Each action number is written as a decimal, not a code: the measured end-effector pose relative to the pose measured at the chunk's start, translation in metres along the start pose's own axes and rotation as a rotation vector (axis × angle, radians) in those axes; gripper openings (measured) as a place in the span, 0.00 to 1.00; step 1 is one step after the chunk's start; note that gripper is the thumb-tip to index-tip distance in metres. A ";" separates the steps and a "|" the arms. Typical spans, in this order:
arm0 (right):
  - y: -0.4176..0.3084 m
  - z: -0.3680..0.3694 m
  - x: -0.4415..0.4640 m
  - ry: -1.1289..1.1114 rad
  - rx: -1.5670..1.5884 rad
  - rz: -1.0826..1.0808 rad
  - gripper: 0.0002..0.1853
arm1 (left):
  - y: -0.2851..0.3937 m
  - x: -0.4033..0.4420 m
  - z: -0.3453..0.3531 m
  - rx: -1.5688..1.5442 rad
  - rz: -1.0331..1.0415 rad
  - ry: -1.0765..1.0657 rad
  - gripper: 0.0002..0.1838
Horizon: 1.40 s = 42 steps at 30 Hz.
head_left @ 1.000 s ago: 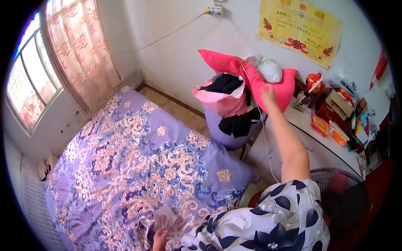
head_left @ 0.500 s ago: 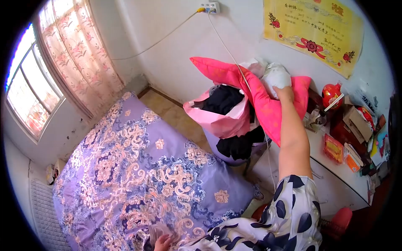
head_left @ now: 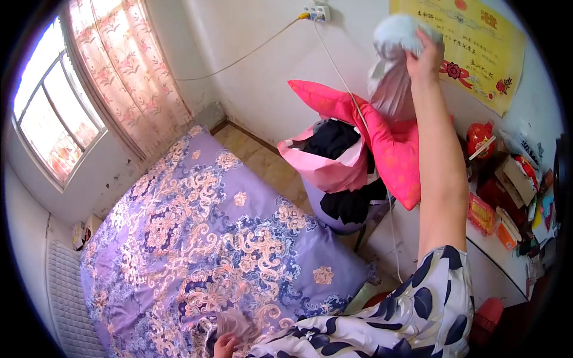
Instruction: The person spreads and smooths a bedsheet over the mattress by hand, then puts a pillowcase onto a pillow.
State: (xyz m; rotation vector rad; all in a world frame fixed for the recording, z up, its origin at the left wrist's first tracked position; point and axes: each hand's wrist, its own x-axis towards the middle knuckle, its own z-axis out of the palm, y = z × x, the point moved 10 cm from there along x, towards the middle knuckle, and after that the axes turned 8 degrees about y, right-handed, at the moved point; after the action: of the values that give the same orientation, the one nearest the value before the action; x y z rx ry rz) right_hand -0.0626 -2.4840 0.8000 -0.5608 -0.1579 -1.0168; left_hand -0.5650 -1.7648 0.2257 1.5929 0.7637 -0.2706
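Note:
My right hand is raised in front of the wall, its fingers closed around the top of a white plastic bag. The bag is bunched at the top and hangs down, crinkled and pinkish lower down, over a bright pink cushion. Its contents do not show. Low in the view, my left hand is partly cut off by the frame edge. Its fingers are curled at a thin mauve cloth lying on the purple flowered bedspread.
A pink bag with dark clothes sits on a purple tub. A white cord runs down from a wall socket across the cushion. At the right, a cabinet carries boxes, packets and a red round jar.
My right hand has lifted the white bag up from the cushion, in front of the yellow poster. My left hand stays low by the mauve cloth. The view has shifted slightly.

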 end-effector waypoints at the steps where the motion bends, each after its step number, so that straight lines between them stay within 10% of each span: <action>1: -0.011 0.037 -0.004 -0.158 0.038 -0.004 0.21 | 0.010 -0.004 0.001 -0.020 0.010 0.017 0.19; 3: -0.053 0.121 -0.062 -0.470 0.150 -0.002 0.15 | 0.039 -0.014 0.005 -0.061 0.027 0.047 0.20; 4: -0.075 0.165 -0.122 -0.665 0.103 -0.039 0.36 | 0.054 -0.011 0.009 -0.110 0.128 0.004 0.22; 8: -0.128 0.259 -0.268 -0.934 0.319 -0.067 0.18 | 0.206 -0.056 0.037 -0.003 0.399 0.100 0.21; 11: -0.112 0.280 -0.372 -1.061 0.488 0.502 0.20 | 0.296 -0.088 0.045 -0.212 0.661 -0.018 0.36; 14: -0.059 0.247 -0.487 -0.730 0.556 1.096 0.19 | 0.379 -0.152 0.037 -0.195 1.177 0.087 0.49; 17: -0.008 0.202 -0.625 -0.677 0.567 1.647 0.16 | 0.341 -0.086 -0.001 0.158 0.946 0.203 0.48; 18: 0.004 0.169 -0.635 -0.731 0.207 1.278 0.17 | 0.333 -0.080 -0.005 -0.516 1.020 0.012 0.39; 22: 0.067 0.061 -0.673 -1.732 -0.653 0.761 0.27 | 0.151 0.051 -0.062 -0.588 0.527 0.348 0.30; 23: 0.101 0.027 -0.628 -1.405 -0.642 0.711 0.22 | 0.093 0.059 -0.085 -0.309 0.545 0.579 0.27; 25: 0.160 -0.076 -0.497 -0.709 -0.851 0.799 0.15 | -0.002 0.077 -0.085 -0.219 0.040 0.312 0.22; 31: 0.093 -0.348 -0.288 0.543 -0.705 0.661 0.09 | 0.004 0.032 -0.034 -0.530 -0.125 0.162 0.16; 35: 0.076 -0.416 -0.268 0.603 -0.898 0.549 0.14 | 0.026 0.042 -0.019 -0.396 -0.094 0.191 0.17; 42: 0.085 -0.339 -0.256 0.379 -0.035 0.482 0.28 | 0.089 0.035 0.037 -0.254 -0.046 0.100 0.16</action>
State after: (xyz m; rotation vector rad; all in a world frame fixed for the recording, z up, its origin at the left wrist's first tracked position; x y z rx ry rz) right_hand -0.1705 -2.4293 0.3844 -0.4007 0.3195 -0.6387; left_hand -0.4748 -1.7883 0.2688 1.3572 0.8763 -0.1220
